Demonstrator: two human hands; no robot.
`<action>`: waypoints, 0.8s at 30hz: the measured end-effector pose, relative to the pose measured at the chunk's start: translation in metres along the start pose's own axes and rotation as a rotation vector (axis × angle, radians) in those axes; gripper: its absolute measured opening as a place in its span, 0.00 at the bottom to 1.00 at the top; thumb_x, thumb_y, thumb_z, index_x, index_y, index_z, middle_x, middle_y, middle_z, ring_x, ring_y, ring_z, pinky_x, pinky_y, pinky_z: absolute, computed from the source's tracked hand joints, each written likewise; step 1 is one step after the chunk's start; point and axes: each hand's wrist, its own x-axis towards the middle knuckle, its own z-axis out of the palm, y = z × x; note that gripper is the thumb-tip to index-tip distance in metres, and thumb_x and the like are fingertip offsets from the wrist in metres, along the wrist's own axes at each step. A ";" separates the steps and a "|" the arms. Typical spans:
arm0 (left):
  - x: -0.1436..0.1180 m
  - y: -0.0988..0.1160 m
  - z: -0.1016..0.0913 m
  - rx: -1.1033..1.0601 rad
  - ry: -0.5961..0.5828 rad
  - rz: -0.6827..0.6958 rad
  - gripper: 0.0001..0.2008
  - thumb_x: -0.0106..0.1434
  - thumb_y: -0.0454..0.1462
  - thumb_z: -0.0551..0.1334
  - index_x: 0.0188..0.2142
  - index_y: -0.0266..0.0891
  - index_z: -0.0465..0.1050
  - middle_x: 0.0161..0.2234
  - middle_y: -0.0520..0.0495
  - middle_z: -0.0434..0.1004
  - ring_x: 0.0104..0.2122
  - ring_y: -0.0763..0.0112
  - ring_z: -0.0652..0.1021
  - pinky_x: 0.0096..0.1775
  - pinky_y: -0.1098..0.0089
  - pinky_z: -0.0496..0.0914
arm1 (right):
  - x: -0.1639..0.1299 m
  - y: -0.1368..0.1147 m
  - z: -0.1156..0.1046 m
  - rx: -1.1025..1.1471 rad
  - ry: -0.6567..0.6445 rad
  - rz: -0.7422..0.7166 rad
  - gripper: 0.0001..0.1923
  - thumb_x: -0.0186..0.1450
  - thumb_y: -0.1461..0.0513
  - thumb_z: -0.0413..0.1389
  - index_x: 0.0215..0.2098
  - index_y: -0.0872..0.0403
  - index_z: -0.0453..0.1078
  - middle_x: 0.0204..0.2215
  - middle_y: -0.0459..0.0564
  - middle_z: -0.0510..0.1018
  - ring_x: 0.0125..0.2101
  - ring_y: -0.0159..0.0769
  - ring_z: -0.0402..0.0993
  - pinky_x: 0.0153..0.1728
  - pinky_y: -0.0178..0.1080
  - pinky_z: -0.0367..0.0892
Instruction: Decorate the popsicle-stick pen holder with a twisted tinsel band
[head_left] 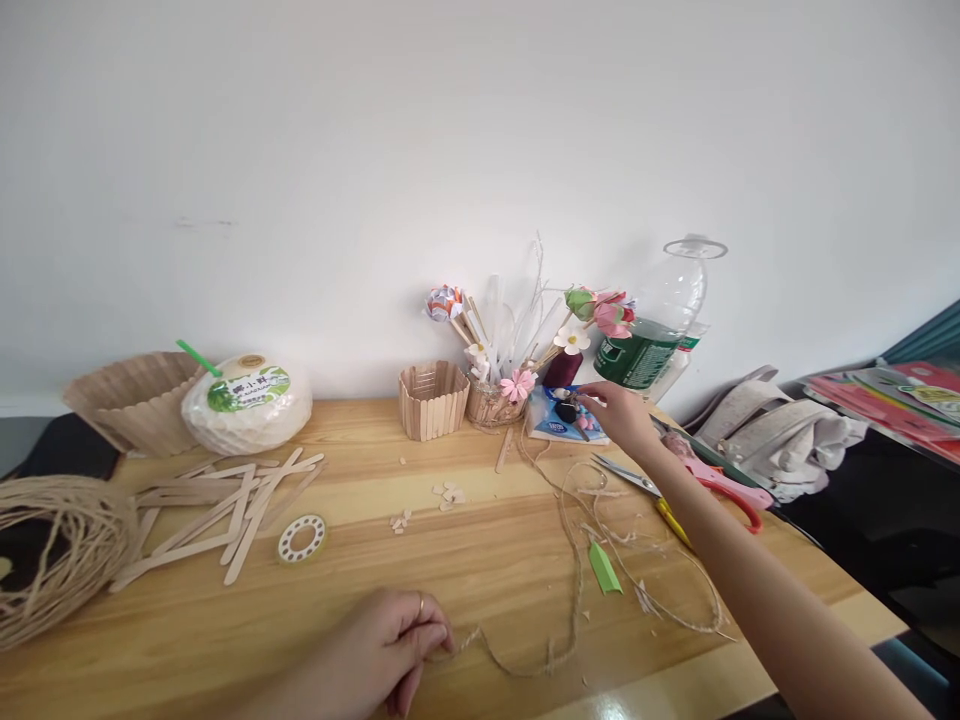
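Observation:
My left hand [409, 635] is closed in a pinch on the end of a length of twine [517, 670], low over the front of the wooden table. From there the twine runs right and loops loosely across the table. My right hand [616, 408] reaches to the back, over a blue and white packet [551, 428] with small black and pink items [568, 411] on it. Its thumb and fingertips come together beside these items; what they hold, if anything, I cannot make out. Scissors [637, 478] with yellow handles lie partly behind my right forearm.
A small stick box [433, 400] and a vase with paper flowers [517, 385] stand against the wall, near a large bottle [660, 330]. Wooden sticks [240, 510], a tape roll [302, 539], a wrapped coconut [247, 410] and a twine coil [60, 550] are left. A green piece [604, 568] lies front right.

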 end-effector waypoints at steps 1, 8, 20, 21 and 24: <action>0.001 0.000 0.000 -0.003 -0.002 -0.001 0.27 0.51 0.59 0.49 0.30 0.37 0.64 0.12 0.58 0.58 0.15 0.76 0.59 0.22 0.74 0.56 | 0.001 -0.005 0.004 0.013 -0.002 -0.020 0.13 0.65 0.59 0.51 0.47 0.56 0.65 0.45 0.52 0.71 0.41 0.37 0.71 0.40 0.45 0.68; 0.004 -0.004 0.000 -0.020 -0.001 0.019 0.28 0.50 0.60 0.50 0.30 0.36 0.63 0.12 0.58 0.58 0.14 0.77 0.59 0.21 0.74 0.54 | 0.014 -0.043 0.038 0.139 -0.054 -0.129 0.16 0.65 0.59 0.52 0.50 0.56 0.63 0.47 0.52 0.69 0.42 0.39 0.70 0.41 0.47 0.68; 0.007 -0.003 0.000 -0.086 -0.007 0.000 0.27 0.49 0.59 0.52 0.29 0.36 0.62 0.12 0.58 0.60 0.14 0.78 0.60 0.21 0.75 0.56 | 0.012 -0.043 0.033 0.127 -0.037 -0.141 0.15 0.65 0.59 0.52 0.49 0.56 0.64 0.47 0.52 0.70 0.42 0.39 0.70 0.41 0.47 0.68; 0.007 -0.004 0.000 -0.089 -0.004 -0.006 0.26 0.49 0.59 0.53 0.29 0.37 0.62 0.12 0.58 0.60 0.14 0.78 0.60 0.20 0.75 0.56 | 0.014 -0.043 0.035 0.114 -0.023 -0.132 0.16 0.65 0.59 0.52 0.49 0.56 0.64 0.47 0.52 0.69 0.43 0.39 0.70 0.41 0.47 0.68; 0.010 -0.009 0.000 -0.105 0.014 -0.006 0.26 0.51 0.58 0.53 0.30 0.36 0.63 0.13 0.58 0.62 0.13 0.79 0.60 0.20 0.76 0.56 | 0.018 -0.047 0.038 0.097 -0.010 -0.129 0.16 0.65 0.59 0.52 0.50 0.56 0.63 0.47 0.52 0.69 0.43 0.39 0.70 0.41 0.47 0.67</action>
